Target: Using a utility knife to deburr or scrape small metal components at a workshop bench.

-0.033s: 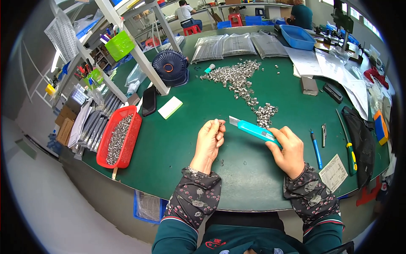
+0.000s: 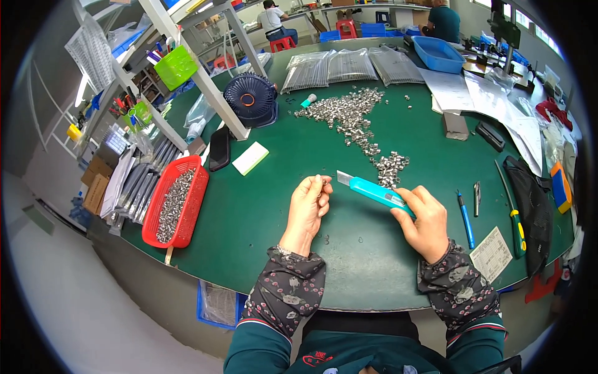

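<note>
My right hand (image 2: 425, 223) is wrapped round a turquoise utility knife (image 2: 374, 190), its blade out and pointing left toward my left hand. The blade tip is a little apart from the fingers. My left hand (image 2: 308, 206) is closed in a pinch on a small metal ring (image 2: 324, 182), mostly hidden by the fingertips. Past the knife lies a small heap of shiny metal rings (image 2: 391, 167). It trails back to a larger pile of the same rings (image 2: 349, 111). Left of my hands, a red plastic basket (image 2: 198, 193) holds many small metal pieces.
A phone (image 2: 219, 149), a white-green pad (image 2: 251, 158) and a dark fan (image 2: 250, 100) are on the left. A blue pen (image 2: 466, 221), a paper slip (image 2: 491, 254) and a green-yellow handled tool (image 2: 518, 230) lie right. Bagged tubes (image 2: 352, 65) and a blue tray (image 2: 438, 55) sit at the back.
</note>
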`<state>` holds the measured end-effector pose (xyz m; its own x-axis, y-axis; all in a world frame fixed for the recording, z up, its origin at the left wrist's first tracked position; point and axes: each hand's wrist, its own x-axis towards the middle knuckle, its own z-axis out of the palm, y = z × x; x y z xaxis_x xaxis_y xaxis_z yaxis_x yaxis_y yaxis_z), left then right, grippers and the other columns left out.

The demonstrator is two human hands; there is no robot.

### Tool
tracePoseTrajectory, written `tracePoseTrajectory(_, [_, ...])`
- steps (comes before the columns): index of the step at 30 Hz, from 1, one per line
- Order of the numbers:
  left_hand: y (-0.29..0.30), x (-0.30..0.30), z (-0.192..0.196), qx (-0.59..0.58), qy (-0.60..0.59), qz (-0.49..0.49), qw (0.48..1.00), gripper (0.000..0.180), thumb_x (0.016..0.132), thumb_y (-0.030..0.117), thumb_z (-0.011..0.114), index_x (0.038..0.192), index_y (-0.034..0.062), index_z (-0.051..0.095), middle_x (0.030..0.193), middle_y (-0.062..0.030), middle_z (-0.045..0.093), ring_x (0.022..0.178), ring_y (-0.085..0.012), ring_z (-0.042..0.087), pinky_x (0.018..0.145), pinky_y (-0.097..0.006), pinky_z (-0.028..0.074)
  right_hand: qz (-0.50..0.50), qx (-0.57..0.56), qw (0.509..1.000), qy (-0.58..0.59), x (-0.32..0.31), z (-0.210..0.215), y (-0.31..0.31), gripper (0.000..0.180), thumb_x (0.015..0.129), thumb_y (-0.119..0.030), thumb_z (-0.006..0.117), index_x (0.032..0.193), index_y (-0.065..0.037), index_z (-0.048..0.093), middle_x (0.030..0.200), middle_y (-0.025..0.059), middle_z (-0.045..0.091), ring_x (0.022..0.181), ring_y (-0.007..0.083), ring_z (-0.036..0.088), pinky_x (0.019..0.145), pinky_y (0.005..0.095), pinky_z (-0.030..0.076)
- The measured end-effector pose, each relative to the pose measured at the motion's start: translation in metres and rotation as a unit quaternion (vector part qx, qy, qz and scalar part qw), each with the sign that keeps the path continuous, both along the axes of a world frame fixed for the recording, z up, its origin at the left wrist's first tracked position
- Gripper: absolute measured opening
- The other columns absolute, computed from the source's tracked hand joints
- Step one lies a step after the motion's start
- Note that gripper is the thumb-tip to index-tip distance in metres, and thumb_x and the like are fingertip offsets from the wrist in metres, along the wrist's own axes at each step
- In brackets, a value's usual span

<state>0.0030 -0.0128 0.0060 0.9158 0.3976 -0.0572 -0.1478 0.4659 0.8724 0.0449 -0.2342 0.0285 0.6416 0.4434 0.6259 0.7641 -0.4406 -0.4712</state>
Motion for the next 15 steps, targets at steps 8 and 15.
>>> tracePoseTrajectory(8, [0.0015,0.0004,-0.0002,0.051,-0.020,-0.007,0.998,0.019,0.090,0.018,0.046,0.095,0.0014,0.054,0.076,-0.0030,0.052,0.052,-0.0027,0.039,0.038,-0.014,0.030,0.024,0.008,0.999,0.047,0.0005,-0.0033,0.0006,0.026,0.072,-0.018,0.064,0.094,-0.005,0.059,0.071,0.0076,0.050,0.061,0.0249,0.053,0.053,0.0347,0.041])
tracePoseTrajectory(15, [0.0024,0.0031,-0.0043,0.038,-0.038,-0.004,0.999,0.015,0.087,0.014,0.050,0.096,0.0018,0.054,0.080,-0.0024,0.052,0.054,-0.0032,0.038,0.039,-0.014,0.030,0.033,0.005,0.993,0.110,0.0026,-0.0043,-0.0013,0.026,0.073,-0.022,0.062,0.094,-0.006,0.060,0.071,0.0081,0.050,0.059,0.0254,0.053,0.053,0.0350,0.041])
